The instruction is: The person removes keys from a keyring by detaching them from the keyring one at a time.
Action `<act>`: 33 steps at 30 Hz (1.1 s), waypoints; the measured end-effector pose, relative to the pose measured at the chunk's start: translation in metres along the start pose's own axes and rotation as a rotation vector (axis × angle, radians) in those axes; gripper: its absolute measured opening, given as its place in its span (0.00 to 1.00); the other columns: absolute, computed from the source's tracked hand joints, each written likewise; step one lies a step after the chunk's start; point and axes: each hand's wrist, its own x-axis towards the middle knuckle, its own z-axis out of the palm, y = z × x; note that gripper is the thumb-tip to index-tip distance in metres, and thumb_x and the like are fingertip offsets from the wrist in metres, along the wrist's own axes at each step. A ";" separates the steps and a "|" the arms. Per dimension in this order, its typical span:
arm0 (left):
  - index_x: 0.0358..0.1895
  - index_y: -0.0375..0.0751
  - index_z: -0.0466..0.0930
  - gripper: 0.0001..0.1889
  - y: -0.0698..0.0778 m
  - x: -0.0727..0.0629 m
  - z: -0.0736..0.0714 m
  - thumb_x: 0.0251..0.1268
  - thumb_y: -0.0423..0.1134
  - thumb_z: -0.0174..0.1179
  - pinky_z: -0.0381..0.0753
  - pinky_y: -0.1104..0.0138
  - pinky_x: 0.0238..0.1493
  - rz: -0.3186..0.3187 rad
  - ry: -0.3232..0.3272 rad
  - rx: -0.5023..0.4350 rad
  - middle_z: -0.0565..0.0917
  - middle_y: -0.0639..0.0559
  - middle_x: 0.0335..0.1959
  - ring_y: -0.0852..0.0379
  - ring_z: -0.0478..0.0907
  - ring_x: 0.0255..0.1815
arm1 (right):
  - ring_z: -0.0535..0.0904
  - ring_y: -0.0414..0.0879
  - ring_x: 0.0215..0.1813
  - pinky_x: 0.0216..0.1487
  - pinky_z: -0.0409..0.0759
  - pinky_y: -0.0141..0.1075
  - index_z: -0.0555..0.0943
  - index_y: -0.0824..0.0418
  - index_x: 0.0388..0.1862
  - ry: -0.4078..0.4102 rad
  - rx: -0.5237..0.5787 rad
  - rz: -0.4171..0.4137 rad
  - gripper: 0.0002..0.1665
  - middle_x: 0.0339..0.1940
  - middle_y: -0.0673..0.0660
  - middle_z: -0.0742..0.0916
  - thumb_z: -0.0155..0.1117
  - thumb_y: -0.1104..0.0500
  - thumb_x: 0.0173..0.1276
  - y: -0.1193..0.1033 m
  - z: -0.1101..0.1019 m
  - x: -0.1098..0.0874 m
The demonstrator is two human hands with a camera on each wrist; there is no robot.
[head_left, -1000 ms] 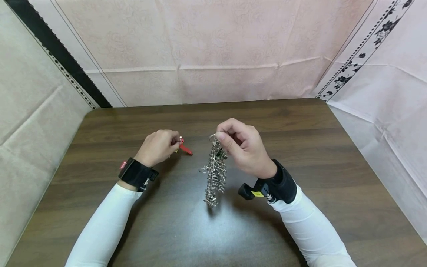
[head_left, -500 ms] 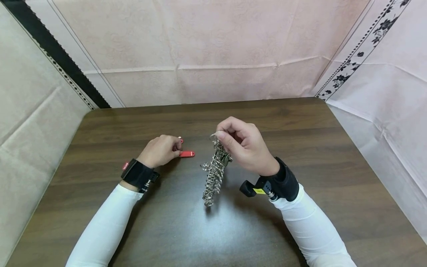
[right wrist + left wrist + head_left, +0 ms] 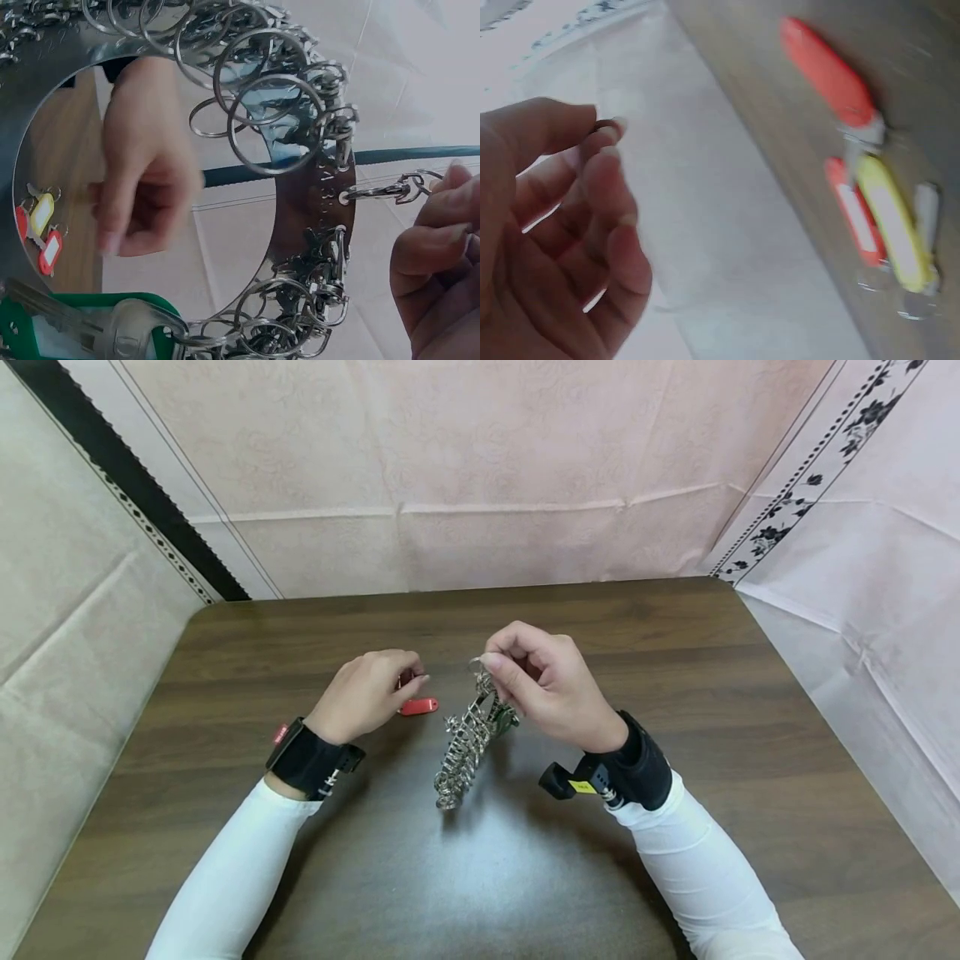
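My right hand [image 3: 543, 685] pinches a small split ring at the top of a large metal key ring [image 3: 465, 752], which hangs tilted above the table. In the right wrist view this is a flat hoop [image 3: 311, 191] lined with many clips and split rings, a green key tag [image 3: 161, 306] with a key at its lower side. My left hand [image 3: 367, 693] hovers left of it, fingers loosely curled, nothing visible held. In the left wrist view, a red key tag [image 3: 829, 71], a smaller-looking red tag [image 3: 855, 214] and a yellow tag [image 3: 892, 225] lie together with keys.
The brown wooden table [image 3: 637, 635] runs back to a cloth backdrop [image 3: 480, 460], with cloth walls at both sides. Each wrist wears a black strap with a camera.
My left hand has let go of the red key tag and risen slightly to the right. The tag lies turned on the table. The hanging key ring has swung left at its lower end.
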 end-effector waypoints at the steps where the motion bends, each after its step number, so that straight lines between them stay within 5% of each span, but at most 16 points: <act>1: 0.39 0.49 0.85 0.04 0.004 -0.001 -0.003 0.72 0.42 0.63 0.72 0.65 0.27 0.017 0.027 0.002 0.82 0.59 0.28 0.61 0.74 0.26 | 0.69 0.39 0.17 0.16 0.69 0.30 0.75 0.70 0.36 0.000 0.001 0.011 0.05 0.19 0.55 0.76 0.56 0.73 0.74 0.000 0.000 0.000; 10: 0.39 0.49 0.84 0.05 0.040 -0.016 -0.022 0.74 0.43 0.61 0.71 0.68 0.27 0.215 0.279 -0.103 0.82 0.61 0.30 0.65 0.72 0.25 | 0.69 0.40 0.14 0.15 0.71 0.32 0.75 0.71 0.36 0.038 -0.006 0.072 0.05 0.19 0.57 0.78 0.55 0.75 0.73 -0.002 -0.002 0.002; 16: 0.36 0.46 0.82 0.19 0.058 -0.024 -0.028 0.53 0.54 0.76 0.70 0.72 0.25 0.365 0.336 -0.157 0.79 0.60 0.25 0.66 0.70 0.24 | 0.69 0.41 0.14 0.15 0.71 0.32 0.75 0.72 0.37 0.054 -0.018 0.084 0.04 0.19 0.58 0.79 0.55 0.75 0.73 -0.001 -0.003 0.003; 20: 0.33 0.48 0.79 0.22 0.062 -0.026 -0.030 0.46 0.56 0.79 0.67 0.72 0.24 0.392 0.322 -0.117 0.75 0.61 0.23 0.66 0.68 0.23 | 0.69 0.41 0.15 0.16 0.70 0.31 0.75 0.70 0.37 0.045 -0.052 0.086 0.04 0.19 0.56 0.78 0.56 0.74 0.74 0.000 -0.005 0.002; 33: 0.32 0.46 0.80 0.08 0.062 -0.028 -0.037 0.55 0.40 0.71 0.68 0.71 0.23 0.376 0.375 -0.084 0.75 0.59 0.22 0.66 0.69 0.22 | 0.69 0.40 0.18 0.18 0.67 0.29 0.76 0.69 0.36 0.001 -0.085 0.046 0.05 0.20 0.54 0.78 0.58 0.76 0.71 0.003 -0.008 0.002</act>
